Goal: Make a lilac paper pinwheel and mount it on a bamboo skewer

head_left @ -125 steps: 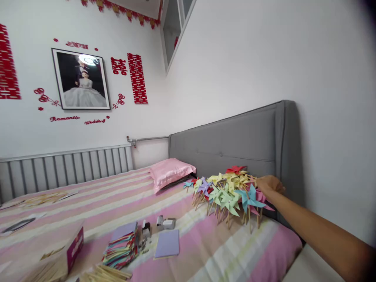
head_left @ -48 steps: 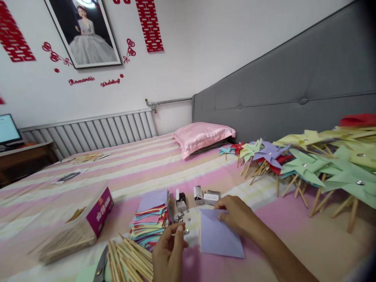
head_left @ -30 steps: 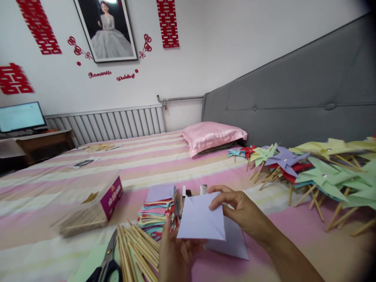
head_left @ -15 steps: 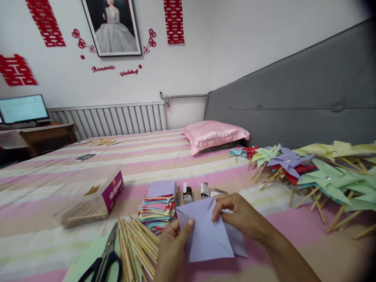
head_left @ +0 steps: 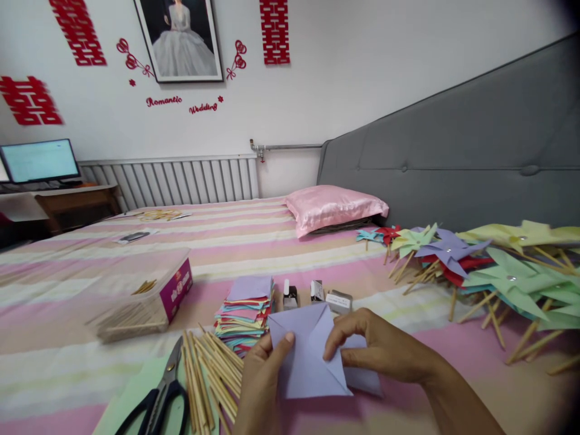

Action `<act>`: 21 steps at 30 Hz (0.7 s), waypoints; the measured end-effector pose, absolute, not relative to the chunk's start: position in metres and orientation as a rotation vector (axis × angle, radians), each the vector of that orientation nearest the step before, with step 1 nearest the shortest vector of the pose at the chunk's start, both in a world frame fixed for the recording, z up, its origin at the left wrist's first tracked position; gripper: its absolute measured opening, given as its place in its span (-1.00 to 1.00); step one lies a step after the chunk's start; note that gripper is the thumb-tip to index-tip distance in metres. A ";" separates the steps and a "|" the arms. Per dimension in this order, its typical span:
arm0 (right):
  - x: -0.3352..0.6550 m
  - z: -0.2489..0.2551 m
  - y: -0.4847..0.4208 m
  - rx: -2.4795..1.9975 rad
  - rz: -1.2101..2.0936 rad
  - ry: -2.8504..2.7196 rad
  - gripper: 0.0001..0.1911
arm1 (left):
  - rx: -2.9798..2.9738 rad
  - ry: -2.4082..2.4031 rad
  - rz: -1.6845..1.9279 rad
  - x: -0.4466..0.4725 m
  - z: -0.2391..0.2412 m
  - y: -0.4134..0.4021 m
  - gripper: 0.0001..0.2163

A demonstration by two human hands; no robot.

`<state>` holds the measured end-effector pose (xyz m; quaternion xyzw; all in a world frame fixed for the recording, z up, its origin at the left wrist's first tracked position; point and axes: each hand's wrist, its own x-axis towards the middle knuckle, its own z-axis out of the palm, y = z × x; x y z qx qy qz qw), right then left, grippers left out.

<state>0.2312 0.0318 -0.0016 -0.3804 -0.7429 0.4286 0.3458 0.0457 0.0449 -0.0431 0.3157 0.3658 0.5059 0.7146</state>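
A light purple square of paper (head_left: 308, 368) with crease or cut lines running in from its corners is upright between my hands. My left hand (head_left: 265, 371) pinches its left edge, thumb on the front face. My right hand (head_left: 376, 341) grips the right edge, fingertips on the front and thumb below. Behind that side shows a second purple paper piece (head_left: 365, 377), partly hidden. Just beyond my left hand stands a stack of coloured paper squares (head_left: 247, 314). Bamboo sticks (head_left: 215, 374) and black-handled scissors (head_left: 161, 393) lie left of it on green paper (head_left: 122, 399).
Small open boxes (head_left: 290, 296) stand beyond the paper. A clear plastic box (head_left: 136, 308) with sticks is at the left. Finished paper pinwheels (head_left: 512, 278) crowd the right side. A pink pillow (head_left: 335, 208) rests by the grey headboard (head_left: 453, 145).
My right hand has shifted slightly down along the paper's right edge, and the paper has turned a little. The view has moved slightly, and a grey box behind the paper shows more.
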 end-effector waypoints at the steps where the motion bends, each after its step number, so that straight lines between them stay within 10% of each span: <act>1: 0.232 -0.001 0.032 -0.984 1.121 -1.935 -0.84 | 0.706 0.819 1.122 0.046 -0.044 0.045 -0.71; 21: 0.219 -0.009 0.037 -1.139 1.084 -1.765 -0.84 | 0.738 0.743 1.174 0.051 -0.039 0.039 -0.72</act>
